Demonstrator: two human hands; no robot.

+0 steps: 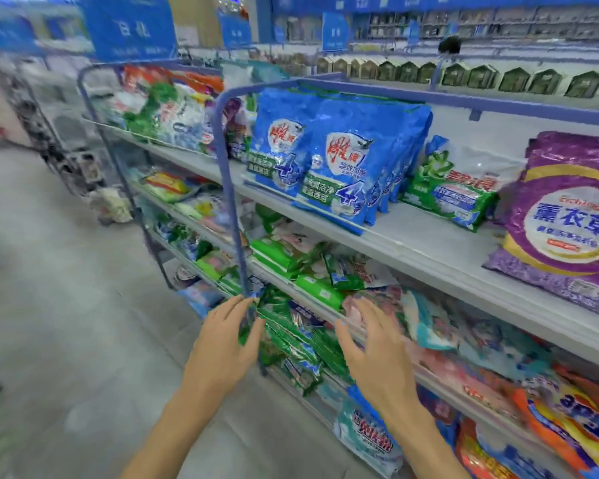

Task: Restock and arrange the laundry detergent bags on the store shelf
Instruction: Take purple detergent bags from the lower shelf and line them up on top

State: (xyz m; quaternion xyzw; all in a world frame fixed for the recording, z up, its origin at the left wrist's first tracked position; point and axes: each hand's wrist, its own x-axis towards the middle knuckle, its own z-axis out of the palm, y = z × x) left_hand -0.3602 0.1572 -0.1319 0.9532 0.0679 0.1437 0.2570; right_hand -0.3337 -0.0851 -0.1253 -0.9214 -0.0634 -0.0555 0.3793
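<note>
One head-worn wide-angle view looks forward and down, close along the store shelf (412,243) running rightward.

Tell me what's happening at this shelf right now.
A person is working at a store shelf of detergent bags. Both bare hands are at a stack of shiny green plastic bags on a lower shelf: the left hand touches the stack's left end, and the right hand is spread open at its right side. Neither hand has lifted a bag. On the shelf above stand upright blue bags, with large purple bags to their right.
</note>
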